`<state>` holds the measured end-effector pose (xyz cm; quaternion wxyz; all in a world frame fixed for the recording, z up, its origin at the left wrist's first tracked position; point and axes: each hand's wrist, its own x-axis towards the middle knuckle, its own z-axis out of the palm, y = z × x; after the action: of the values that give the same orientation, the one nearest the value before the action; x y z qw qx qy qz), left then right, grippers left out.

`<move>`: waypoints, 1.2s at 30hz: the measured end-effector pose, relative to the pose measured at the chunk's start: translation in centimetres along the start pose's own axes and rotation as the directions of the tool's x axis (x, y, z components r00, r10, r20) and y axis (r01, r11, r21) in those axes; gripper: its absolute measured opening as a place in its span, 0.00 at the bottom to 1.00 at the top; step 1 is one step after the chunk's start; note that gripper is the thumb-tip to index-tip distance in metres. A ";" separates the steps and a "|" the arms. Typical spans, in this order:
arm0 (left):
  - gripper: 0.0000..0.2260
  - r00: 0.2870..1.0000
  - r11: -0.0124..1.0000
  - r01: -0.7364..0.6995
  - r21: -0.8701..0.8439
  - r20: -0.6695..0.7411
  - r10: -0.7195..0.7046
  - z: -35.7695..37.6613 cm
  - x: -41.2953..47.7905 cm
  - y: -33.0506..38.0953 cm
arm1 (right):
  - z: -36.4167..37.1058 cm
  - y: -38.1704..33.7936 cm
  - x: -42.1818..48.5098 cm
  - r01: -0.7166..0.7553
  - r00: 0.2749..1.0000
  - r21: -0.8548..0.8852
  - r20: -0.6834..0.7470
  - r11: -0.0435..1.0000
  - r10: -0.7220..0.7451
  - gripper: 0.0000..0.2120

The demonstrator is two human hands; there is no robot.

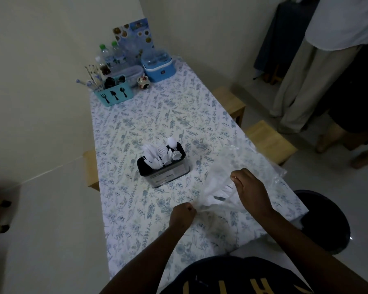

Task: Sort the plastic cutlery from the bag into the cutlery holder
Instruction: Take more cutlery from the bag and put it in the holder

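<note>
A clear plastic bag [238,164] lies on the right side of the floral tablecloth, with white plastic cutlery [225,190] showing faintly through it. My left hand [184,214] is closed on the bag's near corner. My right hand [250,192] pinches the bag's edge just to the right, over the cutlery inside. The black cutlery holder [157,174] stands at the table's middle, a little beyond my hands, with several white forks, knives and spoons [162,154] upright in it.
At the far end stand a teal caddy [114,93] of utensils, water bottles [111,56] and a blue container [158,68]. Wooden benches [270,141] flank the table on the right. A person's legs [302,88] are at the right. A black stool [325,221] sits near me.
</note>
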<state>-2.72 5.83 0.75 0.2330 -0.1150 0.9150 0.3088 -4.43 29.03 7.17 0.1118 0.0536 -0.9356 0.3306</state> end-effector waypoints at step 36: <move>0.09 0.895 0.897 -0.441 0.031 -0.065 0.442 -1.8 -2.4 -0.4 | 2.2 -3.1 -2.7 -0.092 0.996 -0.052 -0.023 0.994 0.091 0.04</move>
<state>-1.16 4.56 2.96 0.1255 0.0865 0.9271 0.3423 -1.69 25.34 6.69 0.1076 0.0040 -0.9443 0.3108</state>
